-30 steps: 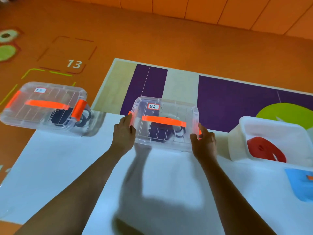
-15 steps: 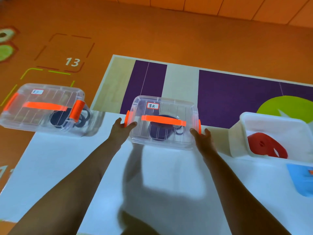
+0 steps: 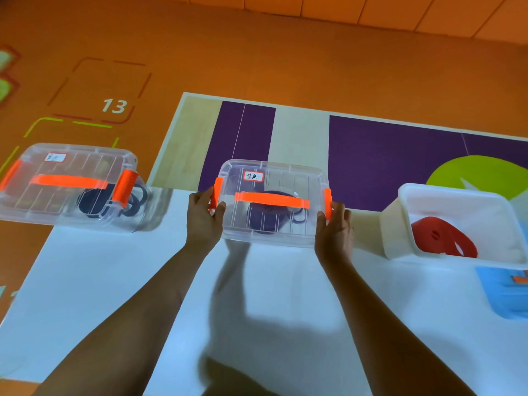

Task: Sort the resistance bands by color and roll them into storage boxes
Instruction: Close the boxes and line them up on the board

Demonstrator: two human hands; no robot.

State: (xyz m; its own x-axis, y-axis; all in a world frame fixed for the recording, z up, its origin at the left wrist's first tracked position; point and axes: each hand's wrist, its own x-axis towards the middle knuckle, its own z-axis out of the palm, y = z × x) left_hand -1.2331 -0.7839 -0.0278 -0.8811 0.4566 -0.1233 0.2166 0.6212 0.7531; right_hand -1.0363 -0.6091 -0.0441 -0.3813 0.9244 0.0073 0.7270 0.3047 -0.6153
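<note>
A clear lidded storage box (image 3: 274, 224) with orange handle and side latches stands in the middle of the white sheet, a dark purple rolled band (image 3: 267, 217) inside it. My left hand (image 3: 203, 218) grips its left end, thumb on the orange latch. My right hand (image 3: 335, 227) grips its right end at the other latch. A second clear lidded box (image 3: 57, 195) with dark bands inside sits at the left. An open white box (image 3: 423, 195) at the right holds a red rolled band (image 3: 440, 237).
The boxes stand on a white sheet (image 3: 114, 281) laid over an orange floor (image 3: 285, 61) and a purple, beige and green mat (image 3: 371, 155). A blue lid (image 3: 505, 292) lies at the right edge, in front of the white box.
Both hands have closed in on the middle box's ends, thumbs coming up onto the orange latches. The box has stayed in about the same place.
</note>
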